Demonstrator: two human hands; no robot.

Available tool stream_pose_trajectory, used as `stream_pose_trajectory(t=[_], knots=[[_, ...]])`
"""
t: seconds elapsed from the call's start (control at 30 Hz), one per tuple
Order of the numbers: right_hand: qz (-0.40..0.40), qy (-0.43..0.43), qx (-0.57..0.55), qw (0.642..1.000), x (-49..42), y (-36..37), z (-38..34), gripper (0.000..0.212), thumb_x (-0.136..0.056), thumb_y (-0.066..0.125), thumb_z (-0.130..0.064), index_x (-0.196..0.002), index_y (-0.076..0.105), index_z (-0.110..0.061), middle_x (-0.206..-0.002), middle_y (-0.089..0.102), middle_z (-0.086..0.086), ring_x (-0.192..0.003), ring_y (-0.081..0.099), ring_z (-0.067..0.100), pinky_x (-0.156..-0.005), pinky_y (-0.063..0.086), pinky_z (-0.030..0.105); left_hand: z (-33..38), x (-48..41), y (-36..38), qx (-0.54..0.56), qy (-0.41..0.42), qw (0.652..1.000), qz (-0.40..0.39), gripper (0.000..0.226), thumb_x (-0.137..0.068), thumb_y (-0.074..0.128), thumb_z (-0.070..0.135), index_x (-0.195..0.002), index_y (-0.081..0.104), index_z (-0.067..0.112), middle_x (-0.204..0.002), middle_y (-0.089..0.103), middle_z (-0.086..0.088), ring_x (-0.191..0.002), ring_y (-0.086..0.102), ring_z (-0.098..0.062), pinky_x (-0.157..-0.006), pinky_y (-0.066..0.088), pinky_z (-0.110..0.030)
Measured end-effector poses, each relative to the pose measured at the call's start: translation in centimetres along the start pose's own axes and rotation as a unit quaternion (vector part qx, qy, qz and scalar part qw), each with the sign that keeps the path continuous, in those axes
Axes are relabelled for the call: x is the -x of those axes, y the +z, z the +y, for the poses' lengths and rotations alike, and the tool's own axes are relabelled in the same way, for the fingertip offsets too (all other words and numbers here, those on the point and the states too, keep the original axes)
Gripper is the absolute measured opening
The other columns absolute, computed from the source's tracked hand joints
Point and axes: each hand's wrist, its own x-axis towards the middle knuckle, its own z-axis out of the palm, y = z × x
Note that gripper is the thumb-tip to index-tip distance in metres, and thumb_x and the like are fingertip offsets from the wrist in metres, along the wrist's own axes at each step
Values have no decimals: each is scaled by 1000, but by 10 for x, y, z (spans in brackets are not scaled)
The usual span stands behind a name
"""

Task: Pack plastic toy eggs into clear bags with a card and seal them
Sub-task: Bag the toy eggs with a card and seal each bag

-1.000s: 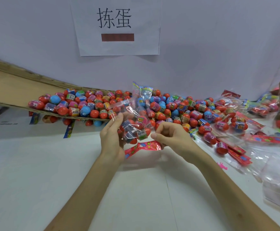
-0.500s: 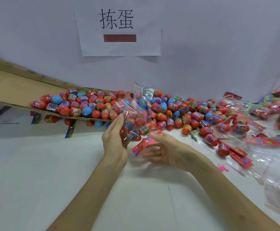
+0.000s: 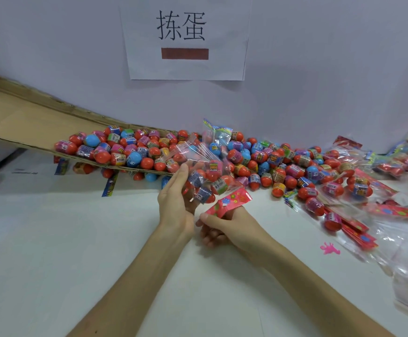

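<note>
Eggs [image 3: 244, 154] mostly red, some blue, pink; card [image 3: 227, 201] pink-red with coloured flowers; table [image 3: 76, 239] white.

The white paper sign [image 3: 186, 37] on the wall reads "拣蛋" above a brown bar; egg labels are illegible.
</note>
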Motion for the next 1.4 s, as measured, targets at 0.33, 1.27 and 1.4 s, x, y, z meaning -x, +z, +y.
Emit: stream_pose_trajectory(t=[0.33,1.27,1.4], knots=[[-67,8,25,997,2,-8,-2,19,-96,72,-20,-88,74,-3,-78,73,15,-63,69,22,-59,58,28,6,-3,-4,8,-15,1000,-9,17,-98,66,30,-102,79,19,-112,78,-8,-105,76,-25,-89,61,-41],[35,-135,411,901,-9,-52,-8,27,-94,71,-37,-71,64,-24,-70,64,-13,-68,56,2,-61,40,19,19,-10,-10,-169,27,985,-17,34,-100,67,28,-73,81,42,-82,79,9,-67,75,-6,-52,59,-25],[42,-159,439,883,-11,-44,-1,32,-91,73,-40,-64,59,-31,-67,61,-23,-70,54,-1,-58,38,15,10,-10,-11,-198,59,977,54,43,-102,64,30,-64,77,43,-70,75,16,-69,73,-8,-58,60,-27]])
